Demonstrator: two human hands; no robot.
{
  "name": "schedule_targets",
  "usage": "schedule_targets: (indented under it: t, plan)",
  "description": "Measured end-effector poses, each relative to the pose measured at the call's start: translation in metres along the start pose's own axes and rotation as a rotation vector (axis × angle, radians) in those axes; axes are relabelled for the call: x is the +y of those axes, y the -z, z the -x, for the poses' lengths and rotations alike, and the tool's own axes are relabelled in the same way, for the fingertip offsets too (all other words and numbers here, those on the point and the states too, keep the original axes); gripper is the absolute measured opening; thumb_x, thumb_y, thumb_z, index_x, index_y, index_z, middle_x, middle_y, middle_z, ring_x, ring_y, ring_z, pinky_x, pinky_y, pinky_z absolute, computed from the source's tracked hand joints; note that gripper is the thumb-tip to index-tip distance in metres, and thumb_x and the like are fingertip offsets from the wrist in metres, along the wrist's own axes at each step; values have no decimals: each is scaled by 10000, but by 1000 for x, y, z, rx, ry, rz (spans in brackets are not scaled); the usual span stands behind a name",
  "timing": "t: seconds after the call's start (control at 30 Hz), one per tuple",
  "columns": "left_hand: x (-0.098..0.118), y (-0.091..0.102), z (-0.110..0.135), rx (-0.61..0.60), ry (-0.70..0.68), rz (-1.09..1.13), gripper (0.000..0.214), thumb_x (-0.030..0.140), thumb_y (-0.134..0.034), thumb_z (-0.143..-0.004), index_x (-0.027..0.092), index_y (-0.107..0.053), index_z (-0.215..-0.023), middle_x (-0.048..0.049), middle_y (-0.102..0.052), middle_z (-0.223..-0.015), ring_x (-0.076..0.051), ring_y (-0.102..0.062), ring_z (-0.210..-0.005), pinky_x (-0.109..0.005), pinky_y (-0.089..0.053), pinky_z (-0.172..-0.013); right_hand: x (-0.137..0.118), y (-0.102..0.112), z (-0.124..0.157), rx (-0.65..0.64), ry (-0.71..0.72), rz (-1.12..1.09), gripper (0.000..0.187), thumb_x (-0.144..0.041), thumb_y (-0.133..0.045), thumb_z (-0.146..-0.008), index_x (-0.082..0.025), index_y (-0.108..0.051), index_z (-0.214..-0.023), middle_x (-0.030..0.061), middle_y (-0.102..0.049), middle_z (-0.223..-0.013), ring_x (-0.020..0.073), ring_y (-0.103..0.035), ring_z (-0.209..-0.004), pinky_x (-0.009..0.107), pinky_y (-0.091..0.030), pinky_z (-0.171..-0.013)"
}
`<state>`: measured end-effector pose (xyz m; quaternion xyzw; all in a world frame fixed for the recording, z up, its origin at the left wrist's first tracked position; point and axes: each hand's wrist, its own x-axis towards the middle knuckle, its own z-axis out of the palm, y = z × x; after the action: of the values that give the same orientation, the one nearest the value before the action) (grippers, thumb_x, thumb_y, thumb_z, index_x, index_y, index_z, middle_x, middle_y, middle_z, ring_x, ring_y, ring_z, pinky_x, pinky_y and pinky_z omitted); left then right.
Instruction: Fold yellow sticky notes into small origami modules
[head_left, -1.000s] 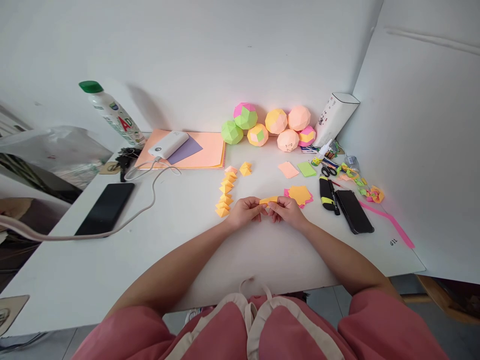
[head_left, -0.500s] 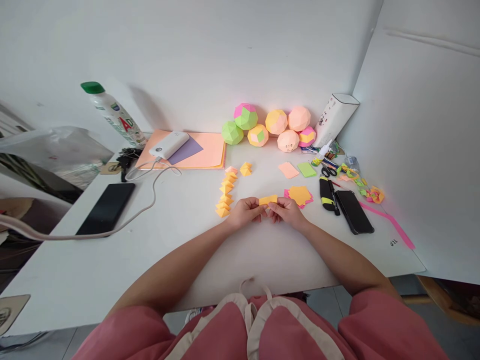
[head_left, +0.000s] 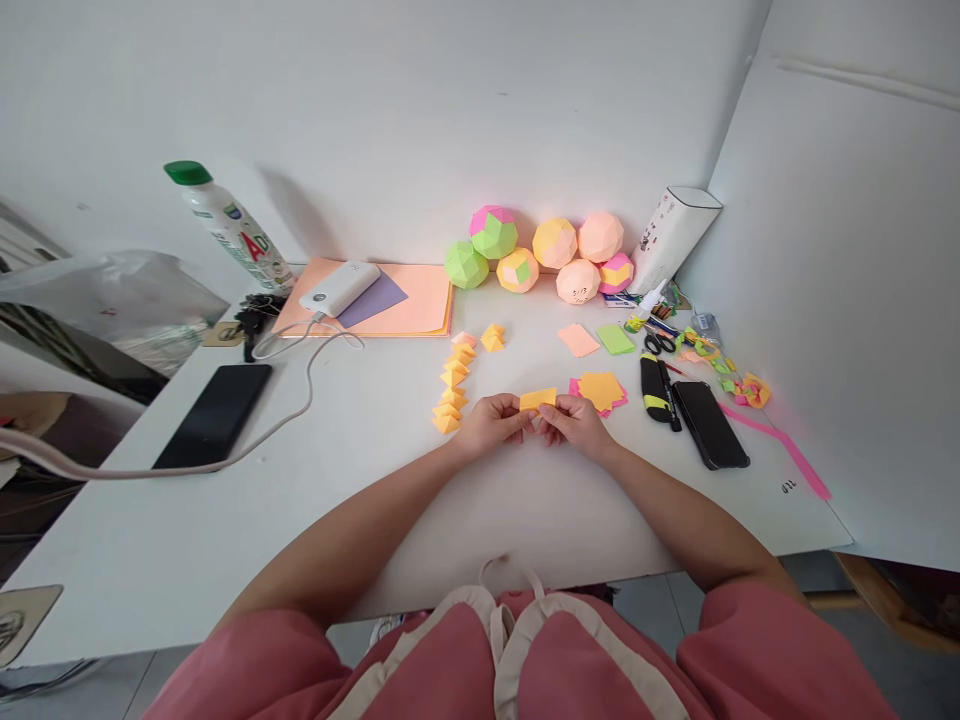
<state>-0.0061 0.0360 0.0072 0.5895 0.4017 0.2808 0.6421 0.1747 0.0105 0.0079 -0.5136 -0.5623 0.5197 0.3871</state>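
Note:
Between both hands is a small folded piece of orange paper point(head_left: 538, 399), held just above the table. My left hand point(head_left: 495, 424) pinches its left end, and my right hand point(head_left: 574, 424) pinches the right end with the thumb on its front. To the left of my left hand runs a column of folded orange paper pieces point(head_left: 453, 377), with a pink one at its far end. A separate folded orange piece point(head_left: 493, 337) lies beside that column. Just beyond my right hand is a loose stack of orange and pink paper squares point(head_left: 600, 391).
Several faceted paper balls point(head_left: 555, 243) rest against the back wall. Pink sheets point(head_left: 412, 295) with a power bank point(head_left: 341, 289), a bottle point(head_left: 229, 225) and a dark phone point(head_left: 216, 415) are left. Scissors point(head_left: 660, 343), a cutter point(head_left: 655, 387) and another phone point(head_left: 711, 424) lie right.
The whole view has shifted very slightly. Both hands keep their pinch on the orange paper, with no clear movement.

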Motion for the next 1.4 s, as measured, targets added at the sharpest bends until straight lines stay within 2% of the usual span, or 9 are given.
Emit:
schedule_targets:
  t: [0.57,0.8,1.07,1.3,1.4]
  plan:
    - [4,-2,1,-13,4,-77,383,507,-584,-729,176,-421,-626,7,-607,-601,-87,-517,-499,-213,-391,-487,-1,0,1,0,-13,17,340,-461,-570,-780,-155,-525,-638,17,-640,-610,97,-568,-445,211,-424,-425]
    - [3,0,0,-43,5,-17,355,510,-569,-740,161,-535,-795,15,-578,-619,-92,-526,-511,-225,-416,-512,2,2,-1,-61,-30,55,259,-406,-614,-745,-154,-582,-797,28,-653,-674,106,-591,-500,205,-443,-444]
    - [3,-2,4,-30,-17,-115,323,491,-538,-761,169,-544,-771,16,-555,-580,-99,-503,-520,-218,-386,-504,3,0,0,-62,-54,72,171,-322,-582,-752,-161,-577,-810,17,-636,-668,101,-582,-504,198,-445,-448]
    - [4,-4,4,-75,-96,-183,292,470,-473,-804,183,-512,-766,29,-523,-565,-100,-453,-500,-226,-344,-486,1,-1,1,-46,-45,57,103,-255,-560,-732,-162,-555,-776,-8,-601,-601,100,-569,-498,197,-441,-446]
    - [6,-2,3,-77,-75,-186,303,474,-479,-800,179,-498,-737,34,-510,-536,-100,-447,-488,-234,-355,-499,2,1,0,-34,-34,28,85,-226,-548,-721,-160,-551,-774,-6,-609,-591,107,-576,-494,201,-440,-439]
